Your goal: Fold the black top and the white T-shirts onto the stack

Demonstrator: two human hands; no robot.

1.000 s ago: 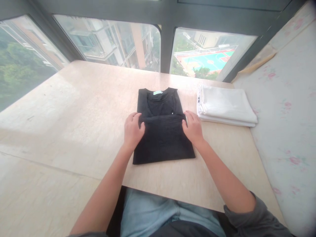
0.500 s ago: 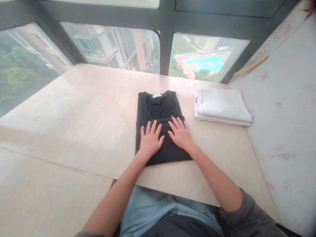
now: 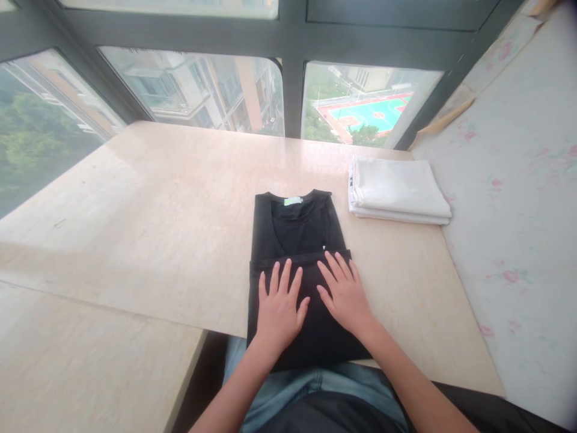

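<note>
A folded black shirt (image 3: 295,237) lies on the pale surface in front of me, its neckline and light label toward the window. Its lower part is folded up, with the edge of the fold below the neck. My left hand (image 3: 280,307) rests flat on the left of this folded part, fingers spread. On the right of the same part lies my right hand (image 3: 345,288), also flat with fingers apart. The near end of the shirt reaches the surface's front edge, close to my lap.
A stack of folded white cloth (image 3: 399,189) sits at the back right, beside a wall with floral paper (image 3: 509,228). Dark window frames (image 3: 293,90) border the far side. At the lower left, the pale surface (image 3: 112,355) has a corner beside a dark gap.
Both hands and the black shirt have moved toward me, and the shirt's near end now reaches the front edge. The hands stay spread on it. The view has shifted slightly.
</note>
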